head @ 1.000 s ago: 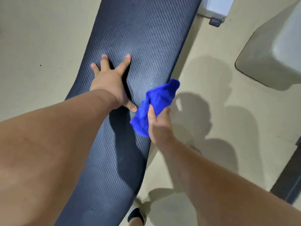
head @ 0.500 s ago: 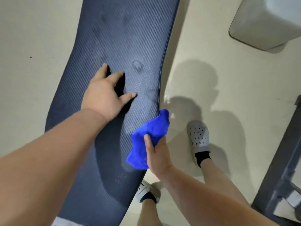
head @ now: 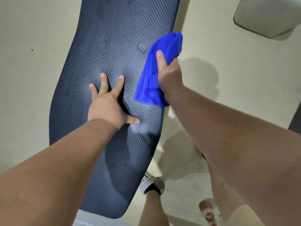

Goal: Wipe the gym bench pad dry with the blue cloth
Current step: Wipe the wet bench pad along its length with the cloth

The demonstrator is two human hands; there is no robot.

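The blue cloth (head: 156, 70) is seen right of centre in the upper half of the frame, bunched and draped over the right edge of the gym bench pad (head: 114, 38). It is grasped by the right hand (head: 167, 74), whose thumb is laid across the top of the cloth while the other fingers are hidden beneath it. The cloth's lower hem is spread flat on the pad surface; its upper end is lifted past the pad's edge, over the floor (head: 228, 95).

The pad, dark blue with a diagonal ribbed texture, runs from the top centre down to the lower centre of the frame. Wet patches are visible on it: a small spot (head: 142, 46) just left of the cloth's top, a sheen near the left thumb, and scattered droplets (head: 123, 163) lower down. The left hand (head: 107, 105) is pressed flat and open on the pad, fingers splayed, grasping nothing, just left of the cloth.

Beside the pad's lower right edge a foot in a white shoe (head: 150, 182) with a dark sock is seen on the pale floor. A grey box-like object (head: 268, 17) is placed in the upper right corner, well apart from the pad. Shadows of the arms are cast on the floor to the right.
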